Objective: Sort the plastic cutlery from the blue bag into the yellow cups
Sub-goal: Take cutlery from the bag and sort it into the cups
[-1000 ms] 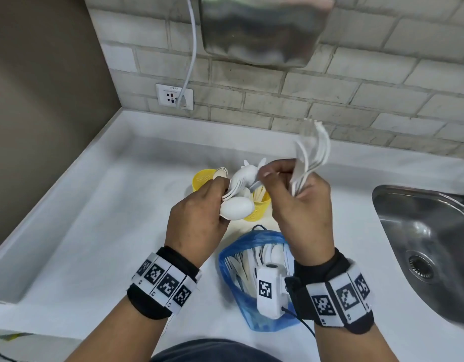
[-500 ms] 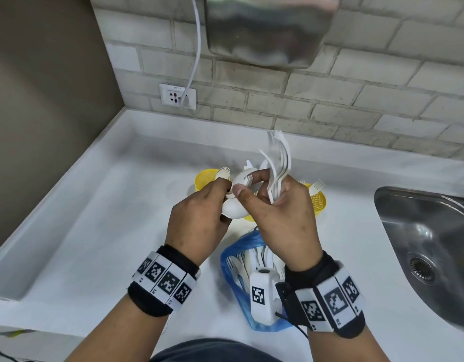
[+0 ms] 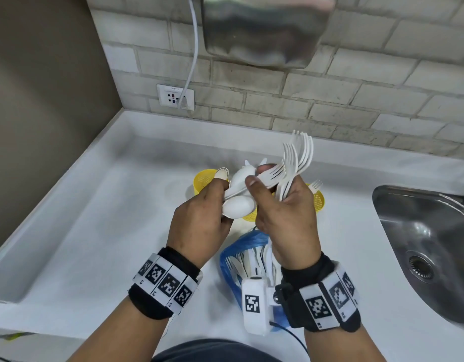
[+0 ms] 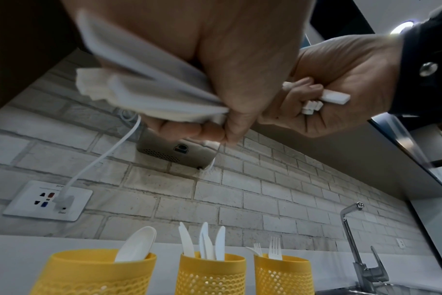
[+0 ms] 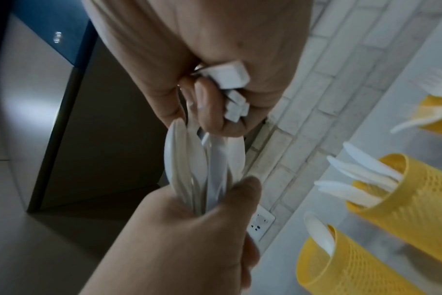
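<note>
Sorting is midway — left hand (image 3: 199,223) grips spoons (image 3: 238,205), right hand (image 3: 285,212) clutches forks (image 3: 296,158) and pinches one more, seemingly from the left's bundle. Blue bag (image 3: 233,262) lies below; next, drop forks into the right yellow cup (image 4: 281,273).

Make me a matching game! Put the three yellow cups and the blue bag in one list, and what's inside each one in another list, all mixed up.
Things, as the left wrist view shows the cups:
1. left yellow cup
2. middle yellow cup
3. right yellow cup
4. blue bag

What is inside:
A. forks
B. mixed white cutlery, not yet sorted
C. a spoon
D. knives

Pairs: 1-C, 2-D, 3-A, 4-B
</note>
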`<action>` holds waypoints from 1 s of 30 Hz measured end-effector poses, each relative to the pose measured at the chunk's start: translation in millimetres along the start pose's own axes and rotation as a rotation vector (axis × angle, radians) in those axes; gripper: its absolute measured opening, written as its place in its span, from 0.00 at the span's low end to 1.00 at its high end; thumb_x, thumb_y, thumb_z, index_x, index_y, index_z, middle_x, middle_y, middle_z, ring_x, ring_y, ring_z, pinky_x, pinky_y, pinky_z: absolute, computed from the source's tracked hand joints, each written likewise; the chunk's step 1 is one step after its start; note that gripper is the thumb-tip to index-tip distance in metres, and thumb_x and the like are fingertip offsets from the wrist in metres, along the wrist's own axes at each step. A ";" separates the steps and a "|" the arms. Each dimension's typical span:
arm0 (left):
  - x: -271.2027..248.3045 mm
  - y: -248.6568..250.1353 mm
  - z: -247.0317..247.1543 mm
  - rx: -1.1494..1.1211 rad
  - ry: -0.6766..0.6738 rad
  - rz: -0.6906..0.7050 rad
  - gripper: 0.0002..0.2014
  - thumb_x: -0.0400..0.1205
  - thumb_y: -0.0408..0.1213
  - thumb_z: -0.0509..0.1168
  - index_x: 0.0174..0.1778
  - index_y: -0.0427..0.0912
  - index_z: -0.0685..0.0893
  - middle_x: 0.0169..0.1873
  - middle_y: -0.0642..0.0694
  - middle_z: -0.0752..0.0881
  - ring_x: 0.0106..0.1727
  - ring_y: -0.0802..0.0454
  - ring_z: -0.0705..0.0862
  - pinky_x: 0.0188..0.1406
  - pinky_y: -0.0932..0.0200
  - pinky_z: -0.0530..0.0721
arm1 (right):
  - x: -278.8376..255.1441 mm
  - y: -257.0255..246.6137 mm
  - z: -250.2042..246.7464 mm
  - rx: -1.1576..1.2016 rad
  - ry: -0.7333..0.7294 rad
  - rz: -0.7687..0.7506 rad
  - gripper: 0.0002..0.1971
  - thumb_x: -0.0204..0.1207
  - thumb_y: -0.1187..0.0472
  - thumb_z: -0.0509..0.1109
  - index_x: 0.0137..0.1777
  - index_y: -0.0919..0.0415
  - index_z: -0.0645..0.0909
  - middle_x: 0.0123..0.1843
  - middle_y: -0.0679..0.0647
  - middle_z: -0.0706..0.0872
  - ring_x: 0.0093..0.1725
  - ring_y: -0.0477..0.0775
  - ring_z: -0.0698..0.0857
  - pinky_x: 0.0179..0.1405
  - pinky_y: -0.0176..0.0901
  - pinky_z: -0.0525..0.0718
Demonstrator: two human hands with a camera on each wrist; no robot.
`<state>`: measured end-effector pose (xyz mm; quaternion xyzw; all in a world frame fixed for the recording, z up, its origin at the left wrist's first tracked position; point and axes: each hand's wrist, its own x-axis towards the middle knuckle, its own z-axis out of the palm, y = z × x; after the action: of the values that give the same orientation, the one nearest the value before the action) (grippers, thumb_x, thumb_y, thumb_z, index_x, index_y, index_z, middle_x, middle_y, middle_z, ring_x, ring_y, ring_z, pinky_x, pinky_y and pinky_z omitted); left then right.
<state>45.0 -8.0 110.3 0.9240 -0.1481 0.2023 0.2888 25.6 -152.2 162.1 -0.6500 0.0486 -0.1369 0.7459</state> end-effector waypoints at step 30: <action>-1.5 7.4 -22.8 -1.255 -0.251 -0.190 0.07 0.83 0.35 0.67 0.46 0.45 0.91 0.43 0.40 0.93 0.38 0.42 0.89 0.44 0.53 0.87 | 18.6 3.1 -26.7 0.545 0.077 0.293 0.16 0.91 0.51 0.60 0.45 0.58 0.80 0.39 0.55 0.84 0.44 0.59 0.88 0.46 0.56 0.89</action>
<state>34.1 0.0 130.3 0.6053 -0.1885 -0.0585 0.7711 37.1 -182.4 157.0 -0.4065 0.1316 -0.0605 0.9021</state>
